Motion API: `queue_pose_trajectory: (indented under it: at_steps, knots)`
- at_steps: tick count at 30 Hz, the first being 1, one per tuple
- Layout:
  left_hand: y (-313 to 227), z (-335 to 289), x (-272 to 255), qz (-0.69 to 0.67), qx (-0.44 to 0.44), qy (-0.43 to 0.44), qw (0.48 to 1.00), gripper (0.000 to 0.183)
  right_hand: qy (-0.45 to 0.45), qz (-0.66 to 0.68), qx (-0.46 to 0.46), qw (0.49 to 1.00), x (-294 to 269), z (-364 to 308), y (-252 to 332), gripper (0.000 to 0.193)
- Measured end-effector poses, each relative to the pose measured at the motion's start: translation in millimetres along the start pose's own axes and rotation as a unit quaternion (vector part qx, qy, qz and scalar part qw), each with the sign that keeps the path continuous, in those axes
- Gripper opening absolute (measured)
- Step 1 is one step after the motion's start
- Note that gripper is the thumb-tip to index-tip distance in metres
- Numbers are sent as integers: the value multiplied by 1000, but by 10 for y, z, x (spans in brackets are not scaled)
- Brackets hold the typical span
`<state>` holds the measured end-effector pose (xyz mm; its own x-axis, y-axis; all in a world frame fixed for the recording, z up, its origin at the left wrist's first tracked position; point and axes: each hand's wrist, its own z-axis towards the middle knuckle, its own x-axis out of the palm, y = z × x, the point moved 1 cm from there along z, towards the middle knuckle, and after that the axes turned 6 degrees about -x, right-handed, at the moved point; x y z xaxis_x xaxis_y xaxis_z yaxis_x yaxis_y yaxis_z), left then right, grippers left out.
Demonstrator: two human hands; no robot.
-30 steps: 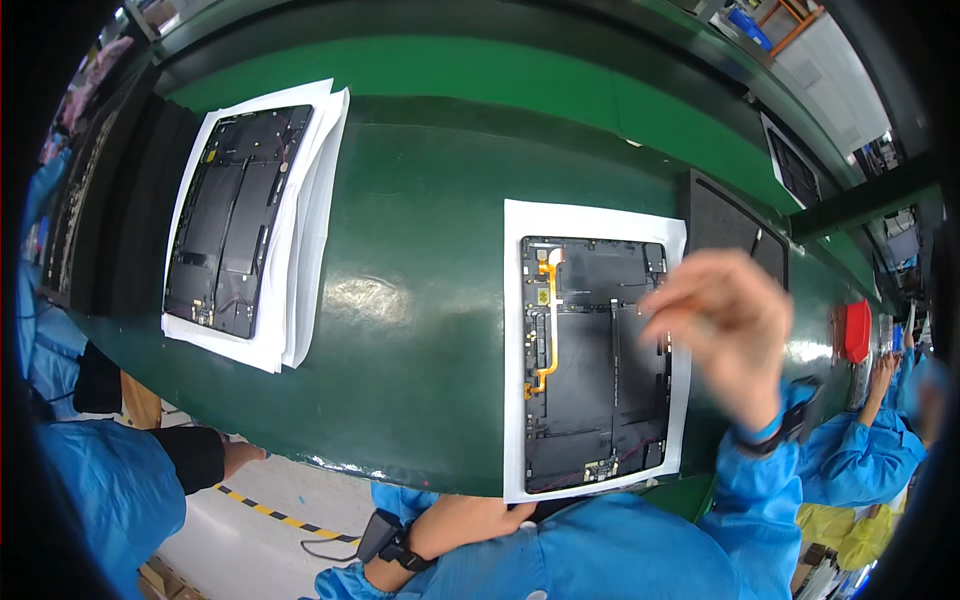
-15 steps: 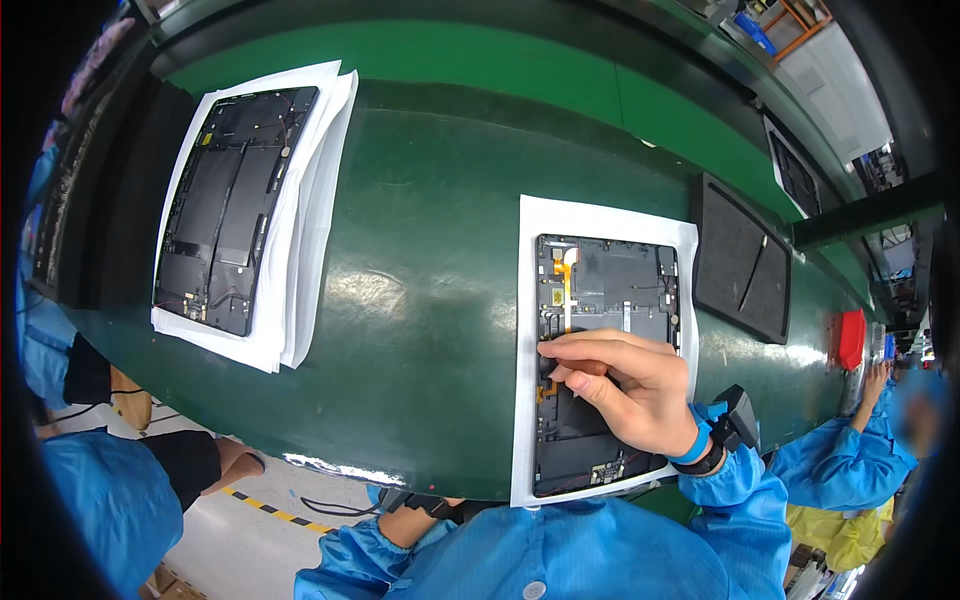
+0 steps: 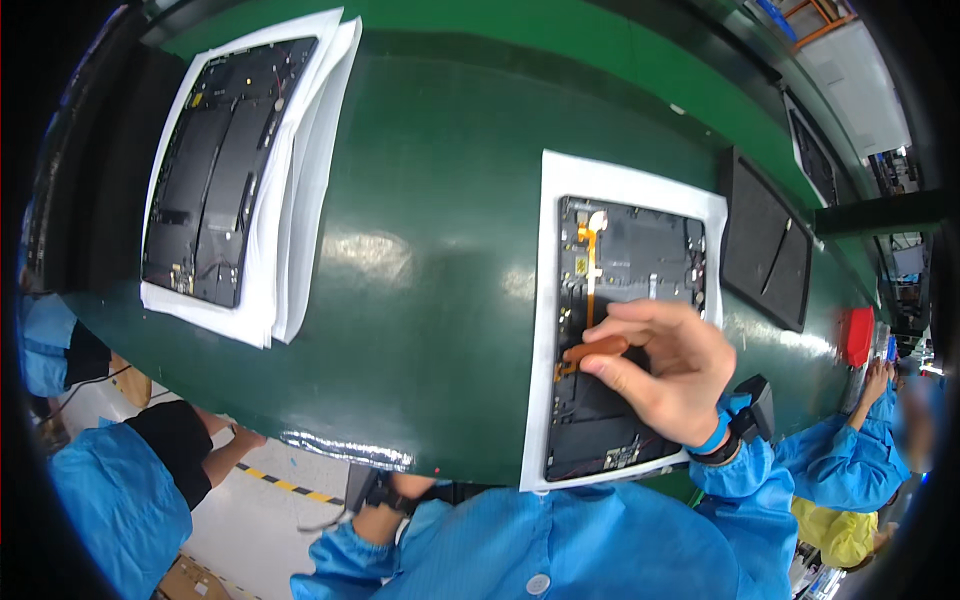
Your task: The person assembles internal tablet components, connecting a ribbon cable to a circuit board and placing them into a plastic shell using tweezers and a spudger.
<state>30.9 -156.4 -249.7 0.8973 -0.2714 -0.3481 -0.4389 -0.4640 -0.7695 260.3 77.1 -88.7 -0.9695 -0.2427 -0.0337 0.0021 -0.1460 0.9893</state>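
Note:
My right hand (image 3: 670, 365) is over a black opened tablet-like device (image 3: 590, 430). Its thumb and bent fingers are closed around a brown-orange, finger-shaped piece (image 3: 600, 350); whether this is a covered fingertip or a held part, I cannot tell. The piece's tip is at the device's left edge, by an orange flat cable (image 3: 591, 280) that runs down from the top. Under the device lies a white sheet (image 3: 534, 400). Low by the table's front edge, my left hand (image 3: 412, 485) shows only partly beyond a black wristband, its fingers hidden.
Another opened black device (image 3: 215, 170) lies on stacked white sheets (image 3: 300, 200) at the left of the green table (image 3: 430, 300). A dark tray (image 3: 765, 235) with a thin tool is to the right. Beyond stands a red bin (image 3: 857, 335). People in blue smocks are on both sides.
The view has shifted, so the table things sit higher in it. My right fingers have opened out a little around the brown-orange piece, which shows more fully now.

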Motion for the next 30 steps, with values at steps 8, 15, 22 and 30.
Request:
queue_pose_trajectory:
  at_steps: [8, 15, 22, 30]
  knots:
    - [235, -248, -173, 86, 0, 7, 996, 37, 88, -172, -122, 974, -139, 77, 58, 28]
    - [212, 49, -217, 144, 51, -9, 988, 36, 144, -200, -184, 952, -96, 73, 104, 25]
    - [-1036, 18, -355, 296, 147, 38, 943, 22, 126, -187, -167, 960, -97, 96, 122, 24]
    - [-2109, -291, -1087, 221, 259, 35, 939, 22, 111, -233, -236, 937, -81, 140, 129, 27]
